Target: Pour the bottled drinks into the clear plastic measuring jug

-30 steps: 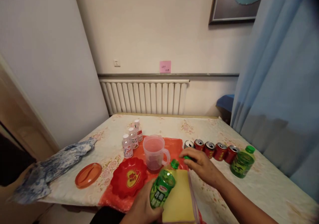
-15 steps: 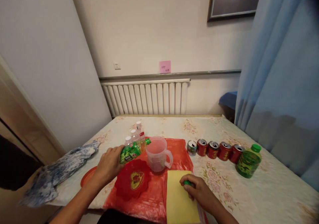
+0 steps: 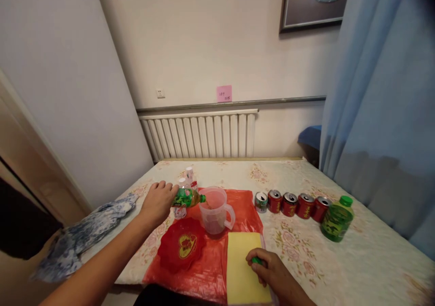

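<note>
My left hand (image 3: 159,202) is closed around a green-labelled drink bottle (image 3: 185,197), tipped almost level, its neck over the rim of a clear plastic jug (image 3: 215,216). A thin brownish stream runs from the bottle mouth into the jug. Between the fingers of my right hand (image 3: 267,267) is a green bottle cap (image 3: 257,260), held over a yellow pad (image 3: 243,269). The jug stands on a red plastic sheet (image 3: 204,276), its handle to the right. In front of it, slightly left, lies a red scalloped plate (image 3: 181,247) with a gold heart print.
Several cans (image 3: 288,205) form a row right of the jug, ending at a large green bottle (image 3: 337,219). Clear bottles (image 3: 189,174) with white caps stand behind my left hand. A blue-white cloth (image 3: 91,229) lies at the left edge of the table (image 3: 370,260).
My left hand has risen and tilted the bottle from neck-up to nearly level, and liquid now flows into the jug. My right hand stays almost where it was with the cap.
</note>
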{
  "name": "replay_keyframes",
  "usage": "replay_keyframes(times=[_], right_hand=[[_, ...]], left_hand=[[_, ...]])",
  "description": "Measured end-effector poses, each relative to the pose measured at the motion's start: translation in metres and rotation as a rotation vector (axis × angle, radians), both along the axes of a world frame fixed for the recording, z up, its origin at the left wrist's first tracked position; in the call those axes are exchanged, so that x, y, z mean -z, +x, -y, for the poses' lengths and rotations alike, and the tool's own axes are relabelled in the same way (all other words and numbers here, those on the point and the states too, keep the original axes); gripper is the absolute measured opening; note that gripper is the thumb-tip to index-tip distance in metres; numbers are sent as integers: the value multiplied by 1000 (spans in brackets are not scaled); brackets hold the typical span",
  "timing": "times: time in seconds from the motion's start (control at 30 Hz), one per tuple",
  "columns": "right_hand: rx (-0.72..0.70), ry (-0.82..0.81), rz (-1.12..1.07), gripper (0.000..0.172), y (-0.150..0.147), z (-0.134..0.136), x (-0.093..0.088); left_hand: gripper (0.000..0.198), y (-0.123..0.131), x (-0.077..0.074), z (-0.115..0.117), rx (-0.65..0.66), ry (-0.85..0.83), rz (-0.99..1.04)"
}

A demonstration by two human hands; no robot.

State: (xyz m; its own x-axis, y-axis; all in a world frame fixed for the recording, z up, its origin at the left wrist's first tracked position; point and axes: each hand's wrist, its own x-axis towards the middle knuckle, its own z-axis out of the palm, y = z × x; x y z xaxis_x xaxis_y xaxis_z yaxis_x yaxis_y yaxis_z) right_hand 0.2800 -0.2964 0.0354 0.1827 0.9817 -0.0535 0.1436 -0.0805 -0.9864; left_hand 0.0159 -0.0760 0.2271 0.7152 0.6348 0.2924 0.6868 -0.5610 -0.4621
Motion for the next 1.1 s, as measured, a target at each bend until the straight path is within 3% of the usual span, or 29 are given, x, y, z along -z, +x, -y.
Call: replay_keyframes(times=[0.43, 0.87, 1.1], right_hand=[[-2, -34, -23, 24, -8, 8, 10], [-18, -39, 4, 21, -10, 16, 10], [-21, -24, 51, 19, -10, 15, 13]], left_hand=[[25, 30, -26, 4, 158, 95, -70], [23, 50, -41, 5, 152, 88, -83], [24, 52, -41, 5, 158, 111, -126]])
